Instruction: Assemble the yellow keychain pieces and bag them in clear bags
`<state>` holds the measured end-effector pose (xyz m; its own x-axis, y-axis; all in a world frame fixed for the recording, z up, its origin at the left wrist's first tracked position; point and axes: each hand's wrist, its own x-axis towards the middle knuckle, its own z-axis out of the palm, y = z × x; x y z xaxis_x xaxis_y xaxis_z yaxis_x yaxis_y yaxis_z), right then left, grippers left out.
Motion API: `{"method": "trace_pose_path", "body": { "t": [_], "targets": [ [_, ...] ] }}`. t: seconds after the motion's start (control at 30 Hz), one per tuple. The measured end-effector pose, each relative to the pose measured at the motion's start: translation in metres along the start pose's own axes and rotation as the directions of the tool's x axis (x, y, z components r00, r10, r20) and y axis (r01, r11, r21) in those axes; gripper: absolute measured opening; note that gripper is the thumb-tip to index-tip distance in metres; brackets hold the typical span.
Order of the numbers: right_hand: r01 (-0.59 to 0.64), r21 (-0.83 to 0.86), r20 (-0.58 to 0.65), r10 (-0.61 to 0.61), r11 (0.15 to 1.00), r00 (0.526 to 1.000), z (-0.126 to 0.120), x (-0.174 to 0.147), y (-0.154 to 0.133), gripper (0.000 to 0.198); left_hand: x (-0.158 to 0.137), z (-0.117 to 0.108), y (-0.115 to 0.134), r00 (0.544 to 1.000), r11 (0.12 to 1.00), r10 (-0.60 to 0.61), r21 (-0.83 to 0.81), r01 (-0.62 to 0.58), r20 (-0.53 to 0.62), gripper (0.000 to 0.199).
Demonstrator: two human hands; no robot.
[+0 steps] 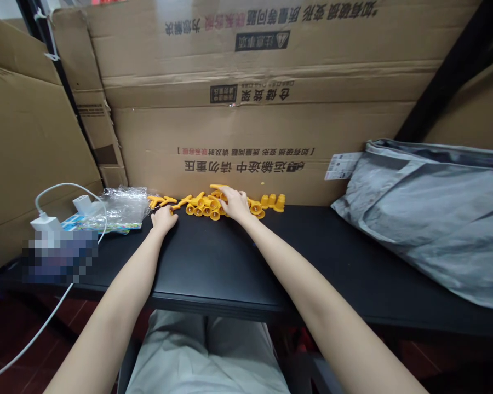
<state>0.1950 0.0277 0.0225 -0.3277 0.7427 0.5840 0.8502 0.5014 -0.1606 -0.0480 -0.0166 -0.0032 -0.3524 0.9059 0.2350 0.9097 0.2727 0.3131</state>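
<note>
Curled fingers of my left hand [163, 220] close on a small yellow plastic piece [175, 207], mostly hidden by the hand. Just behind it lie several branched yellow pieces [158, 201] at the back of the black tabletop. My right hand [235, 204] reaches over a pile of yellow cone-shaped plastic pieces [201, 203], their round open ends facing me. Its fingers are bent around a yellow piece [219, 187] at the top of the pile; the exact grip is partly hidden. Right of that hand, a few yellow cup-like pieces [278, 203] stand by the cardboard.
A cardboard wall [230, 126] rises behind the black table [213, 262]. Clear plastic packaging [123, 205], a white charger [45, 224] with its cable and a blurred-out object [61, 257] lie at left. A large grey bag [431, 219] fills the right side.
</note>
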Motion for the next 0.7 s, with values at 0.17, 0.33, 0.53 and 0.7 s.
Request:
{"method": "trace_pose_path", "body": {
  "t": [0.17,0.33,0.53,0.7],
  "targets": [
    [-0.006,-0.089,0.176,0.022,0.996,0.984,-0.003,0.003,-0.013,0.042,-0.002,-0.002,0.003,1.000,1.000,0.012,0.006,-0.012,0.028,0.032],
    [0.020,-0.114,0.352,0.022,0.993,0.936,0.000,0.005,-0.020,0.045,-0.005,-0.005,0.007,0.999,1.000,0.021,0.015,-0.021,0.045,0.030],
    [0.000,-0.113,0.419,0.047,0.994,0.907,0.003,0.007,-0.020,0.051,-0.005,-0.006,0.009,0.998,1.000,0.022,0.019,-0.023,0.064,0.031],
    [-0.033,-0.042,0.473,0.049,0.999,0.880,0.001,0.008,-0.018,0.054,-0.007,-0.008,0.011,0.996,0.999,0.026,0.022,-0.028,0.084,0.031]
  ]
}}
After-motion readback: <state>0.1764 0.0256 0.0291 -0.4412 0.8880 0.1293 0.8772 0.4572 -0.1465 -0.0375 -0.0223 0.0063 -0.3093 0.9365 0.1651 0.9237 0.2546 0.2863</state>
